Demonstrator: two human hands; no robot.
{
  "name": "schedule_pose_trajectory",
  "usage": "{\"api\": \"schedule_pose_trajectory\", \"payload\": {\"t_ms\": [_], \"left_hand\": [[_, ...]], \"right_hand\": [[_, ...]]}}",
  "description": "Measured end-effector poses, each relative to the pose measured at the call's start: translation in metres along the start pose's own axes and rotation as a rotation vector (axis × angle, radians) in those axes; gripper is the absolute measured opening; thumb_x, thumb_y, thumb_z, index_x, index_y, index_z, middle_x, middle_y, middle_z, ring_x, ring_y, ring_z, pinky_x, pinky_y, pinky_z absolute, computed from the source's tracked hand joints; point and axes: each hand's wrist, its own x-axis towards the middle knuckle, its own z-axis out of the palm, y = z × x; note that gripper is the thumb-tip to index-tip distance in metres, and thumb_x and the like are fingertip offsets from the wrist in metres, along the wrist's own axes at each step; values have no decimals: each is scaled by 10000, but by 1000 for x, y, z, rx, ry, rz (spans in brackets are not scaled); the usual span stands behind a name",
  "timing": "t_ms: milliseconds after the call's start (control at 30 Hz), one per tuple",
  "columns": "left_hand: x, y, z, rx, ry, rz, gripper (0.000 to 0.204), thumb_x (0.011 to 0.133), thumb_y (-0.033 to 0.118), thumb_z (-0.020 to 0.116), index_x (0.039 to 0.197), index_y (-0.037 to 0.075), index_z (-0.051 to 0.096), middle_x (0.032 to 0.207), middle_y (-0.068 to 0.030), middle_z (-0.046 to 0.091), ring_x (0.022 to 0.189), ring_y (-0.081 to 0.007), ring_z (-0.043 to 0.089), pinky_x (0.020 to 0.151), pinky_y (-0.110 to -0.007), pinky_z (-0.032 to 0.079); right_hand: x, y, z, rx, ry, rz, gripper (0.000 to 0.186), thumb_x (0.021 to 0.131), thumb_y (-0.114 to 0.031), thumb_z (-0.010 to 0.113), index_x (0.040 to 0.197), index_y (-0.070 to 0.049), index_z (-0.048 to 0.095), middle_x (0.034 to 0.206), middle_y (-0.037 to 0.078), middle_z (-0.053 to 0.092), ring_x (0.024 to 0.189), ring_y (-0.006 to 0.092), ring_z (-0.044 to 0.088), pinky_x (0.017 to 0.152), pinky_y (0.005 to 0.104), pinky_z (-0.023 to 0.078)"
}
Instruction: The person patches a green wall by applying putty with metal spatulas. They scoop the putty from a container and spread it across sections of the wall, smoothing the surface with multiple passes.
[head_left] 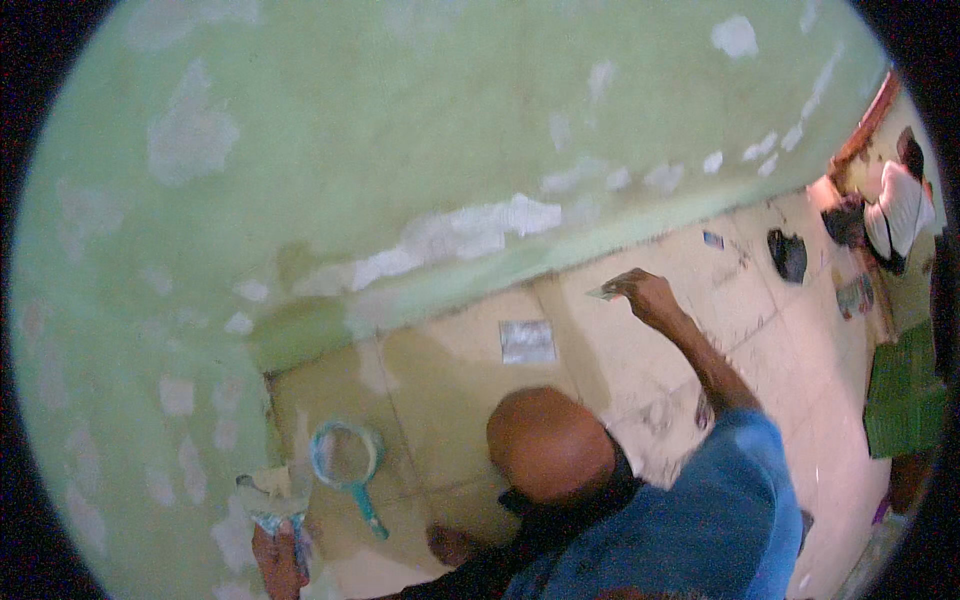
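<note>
Smeared tool [278, 521] in our grip, lower left of the frame.
Our left hand [277, 562] has its fingers closed on it, near the patched green wall [190, 330]; a teal-rimmed pan [317, 455] sits just right, while a blue-shirted co-worker [680, 530], lower centre, pinches a thin blade [603, 293].

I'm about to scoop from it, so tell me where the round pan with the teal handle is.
In the head view, the round pan is on the tiled floor at lower left, between the green wall and the co-worker in blue.
</note>
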Motion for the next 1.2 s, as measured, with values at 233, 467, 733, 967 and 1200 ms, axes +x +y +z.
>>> {"api": "schedule_pose_trajectory", "payload": {"t_ms": [233, 467, 733, 967, 1200], "left_hand": [[29, -60, 7, 306, 254, 365, 431, 879, 364, 579, 1111, 14, 484, 931, -110, 557, 646, -176, 568, 565, -312, 472], [2, 10, 14, -128, -19, 154, 423, 868, 337, 598, 1123, 17, 488, 878, -104, 605, 599, -156, 558, 521, -297, 464], [42, -71, 17, -240, 134, 136, 430, 860, 237, 606, 1196, 34, 429, 905, -93, 609, 590, -175, 572, 473, -290, 473], [44, -83, -11, 729, 165, 1028, 461, 849, 279, 625, 1243, 69, 509, 1169, -231, 554, 999, -344, 575, 841, -441, 472], [55, -76, 10, -261, -20, 306, 428, 864, 216, 603, 1217, 54, 423, 933, -110, 587, 706, -208, 583, 554, -340, 485]], "right_hand": [[112, -60, -243, -117, 1176, -67, 183, 923, -155, 479, 946, -25, 606, 905, 186, 615, 798, 340, 595, 698, 404, 471], [38, -41, -17, -115, -110, -132, 319, 765, -4, 538, 992, -185, 669, 1014, 92, 663, 984, 261, 607, 722, 370, 532], [105, -71, -253, -115, 1184, 34, 192, 913, -196, 505, 957, -38, 605, 844, 185, 606, 741, 369, 595, 638, 430, 472], [144, -45, -292, -356, 1122, -30, 208, 873, -128, 516, 1041, -59, 617, 1021, 169, 624, 923, 353, 593, 758, 400, 483], [55, -35, -126, -79, 468, -17, 409, 789, 5, 475, 1103, -200, 636, 1007, 134, 622, 943, 296, 601, 783, 395, 503]]}}
